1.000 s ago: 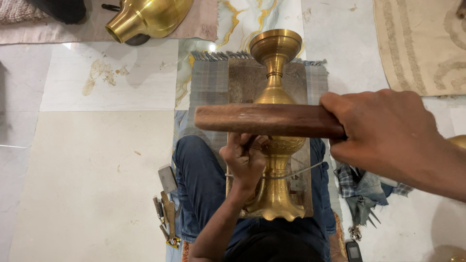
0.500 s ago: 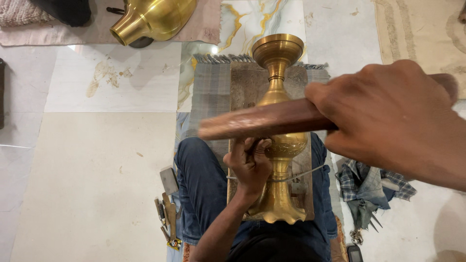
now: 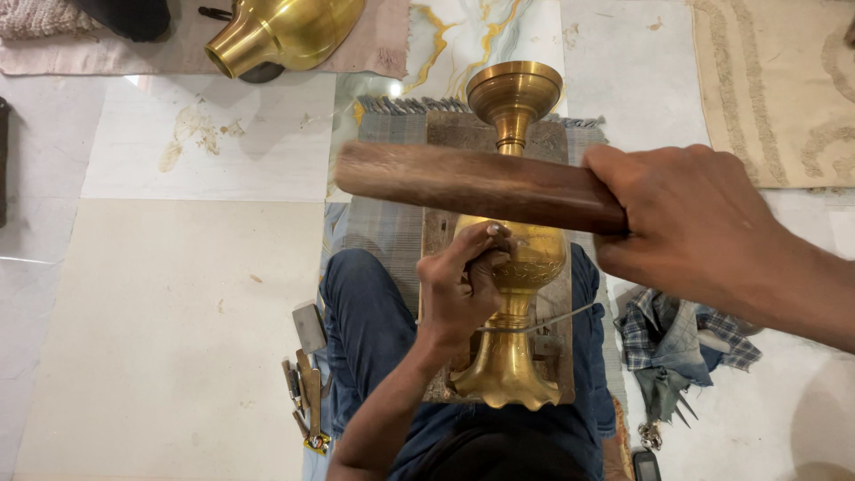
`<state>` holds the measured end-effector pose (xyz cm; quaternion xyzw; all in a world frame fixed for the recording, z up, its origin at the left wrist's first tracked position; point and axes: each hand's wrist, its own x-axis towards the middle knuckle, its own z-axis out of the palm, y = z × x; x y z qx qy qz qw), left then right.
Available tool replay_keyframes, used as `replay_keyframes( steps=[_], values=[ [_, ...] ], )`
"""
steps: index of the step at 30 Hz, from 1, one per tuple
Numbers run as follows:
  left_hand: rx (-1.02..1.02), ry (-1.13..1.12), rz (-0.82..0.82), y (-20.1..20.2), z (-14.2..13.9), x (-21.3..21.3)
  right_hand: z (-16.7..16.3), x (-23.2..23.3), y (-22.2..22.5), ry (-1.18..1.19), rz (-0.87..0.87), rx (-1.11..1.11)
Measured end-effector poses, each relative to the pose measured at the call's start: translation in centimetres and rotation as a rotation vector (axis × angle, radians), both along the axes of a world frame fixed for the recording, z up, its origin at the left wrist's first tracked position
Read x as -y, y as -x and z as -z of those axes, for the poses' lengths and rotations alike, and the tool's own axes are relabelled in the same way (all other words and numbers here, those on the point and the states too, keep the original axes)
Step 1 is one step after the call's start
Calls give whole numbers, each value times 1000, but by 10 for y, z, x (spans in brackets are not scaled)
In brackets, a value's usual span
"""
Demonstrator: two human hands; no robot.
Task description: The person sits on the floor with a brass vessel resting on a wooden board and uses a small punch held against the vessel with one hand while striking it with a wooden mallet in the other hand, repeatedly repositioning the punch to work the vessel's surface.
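A tall brass stand (image 3: 514, 249) lies lengthwise on a wooden board (image 3: 445, 142) over my lap, its cup end pointing away and its flared foot near my body. My left hand (image 3: 463, 281) pinches a small tool against the engraved bulge of the stand; the tool is mostly hidden by the fingers. My right hand (image 3: 690, 223) grips one end of a thick brown wooden baton (image 3: 472, 183), held level above the stand and crossing over it.
A large brass vessel (image 3: 285, 31) lies on a mat at the top left. Several small metal tools (image 3: 307, 392) rest on the floor by my left knee. A checked rag (image 3: 681, 343) lies at my right. A beige rug (image 3: 775, 80) covers the top right corner.
The wooden baton swung up and tilted, then came back down level over the stand. My left hand stayed on the stand's bulge.
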<state>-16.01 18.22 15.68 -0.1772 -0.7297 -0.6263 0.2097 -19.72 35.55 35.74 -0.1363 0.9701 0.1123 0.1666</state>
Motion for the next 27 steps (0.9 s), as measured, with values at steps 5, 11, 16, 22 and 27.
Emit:
replay_keyframes(
  steps=[5,11,16,22,27],
  values=[
    [-8,85,170,11,-2,12,15,-22,-12,27,109,27],
    [-51,248,399,36,-8,24,58,-56,-44,352,287,-90],
    [-93,390,577,63,-29,35,118,-85,-62,867,484,-99],
    [-138,532,721,75,-46,32,167,-110,-93,931,383,-289],
    [-236,737,773,85,-39,28,177,-127,-102,633,141,-588]
  ],
)
